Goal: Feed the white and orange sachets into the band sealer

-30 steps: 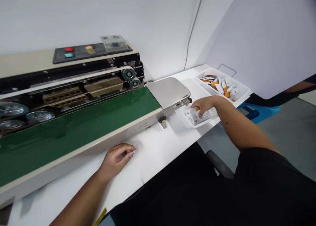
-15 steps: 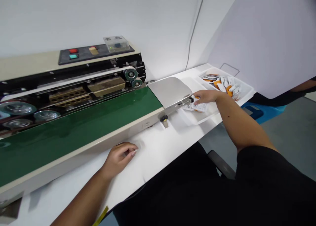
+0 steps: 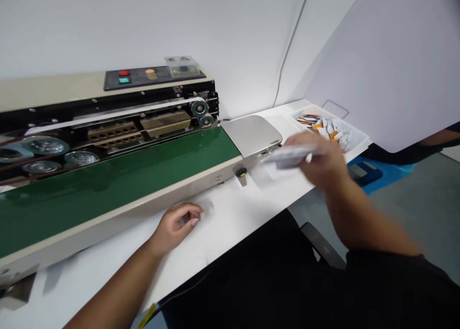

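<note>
My right hand (image 3: 319, 158) is closed on a white sachet (image 3: 291, 155), blurred by motion, just right of the machine's steel end plate (image 3: 253, 133). The sachet lies roughly flat in the air, one end pointing at that plate. A white tray (image 3: 359, 144) behind my right hand holds several white and orange sachets (image 3: 332, 127). My left hand (image 3: 176, 227) rests on the white table in front of the machine, fingers loosely curled, a gap between thumb and fingertips and nothing visible in it.
A band sealing machine with a green conveyor belt (image 3: 143, 178) spans the left side. Its control panel (image 3: 138, 76) has red and green buttons. Exposed wheels (image 3: 46, 146) and a drive band run behind the belt. A black knob (image 3: 241, 172) sticks out in front. A chair armrest (image 3: 321, 245) is below the table.
My right hand has lifted from the near part of the tray with a white sachet and come toward me. My left hand stays nearly where it was. The view has shifted slightly.
</note>
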